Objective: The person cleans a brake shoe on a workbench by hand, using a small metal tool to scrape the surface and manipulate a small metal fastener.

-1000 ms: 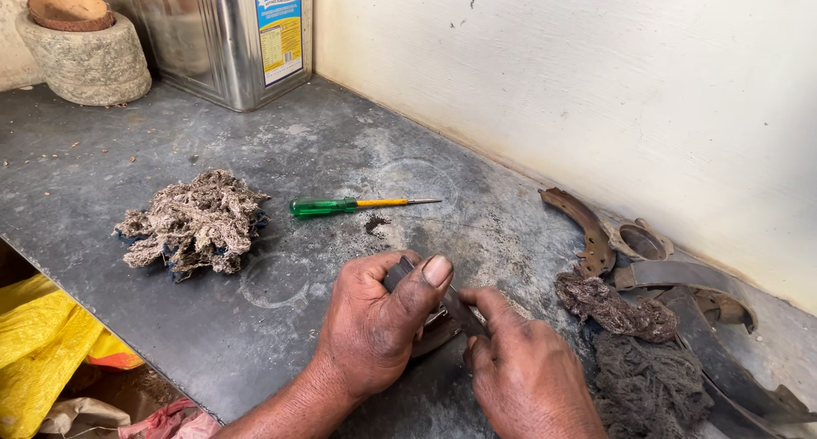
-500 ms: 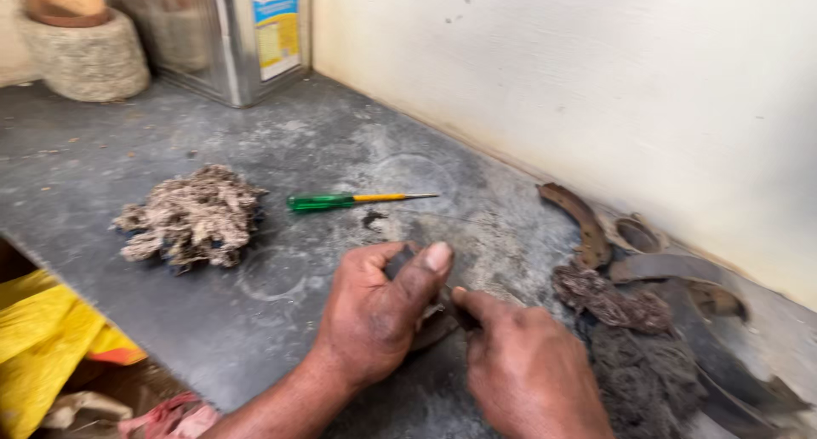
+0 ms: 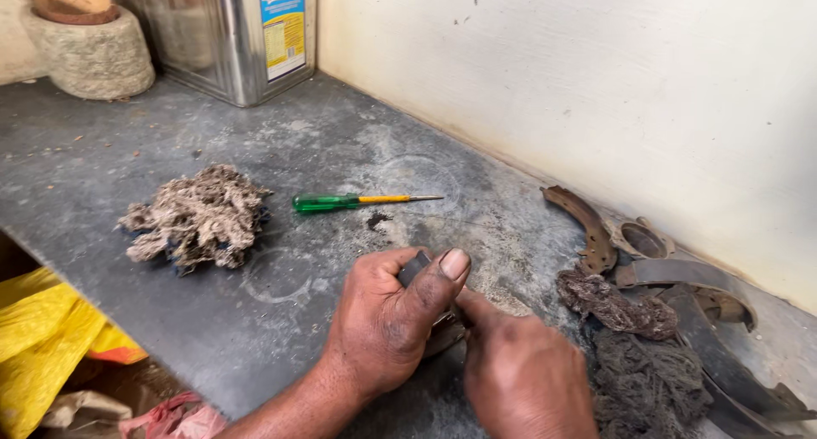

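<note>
Small dark metal part (image 3: pixel 414 267) sits near the front edge of the bench (image 3: pixel 153 167), right of its middle, mostly hidden by both hands; exact kind cannot be told. Left hand (image 3: pixel 387 320) wraps it, fingers (image 3: pixel 442 273) curled tight over the top, thumb pressed along the side, a dark end poking out above the thumb. Right hand (image 3: pixel 523 375) just beside and touching the left, fingers curled inward with the forefinger pushed against the part's underside; whether it grips anything itself cannot be told, palm hidden.

Just right of the hands: dark greasy rag (image 3: pixel 647 388) and a brownish rag lump (image 3: pixel 617 303), touching each other. Behind those, against the wall (image 3: pixel 596 82): curved rusty brake shoe (image 3: pixel 583 222), a round metal ring piece (image 3: pixel 642 239), more curved shoe pieces (image 3: pixel 689 277) overlapping toward the right edge.

Mid-bench, behind the hands: green-handled screwdriver (image 3: pixel 353 202), yellow shank, lying flat, tip toward the wall. Left of it, well apart from the hands: wad of pale cotton waste (image 3: pixel 196 213).

Back edge: square metal tin (image 3: pixel 225 35) with a printed label, and at the back left corner a round stone-like block (image 3: pixel 89 52) with a brown disc (image 3: pixel 72 1) on top.

Below the front left edge: yellow plastic bag (image 3: pixel 42 341), reddish cloth (image 3: pixel 166 418).
</note>
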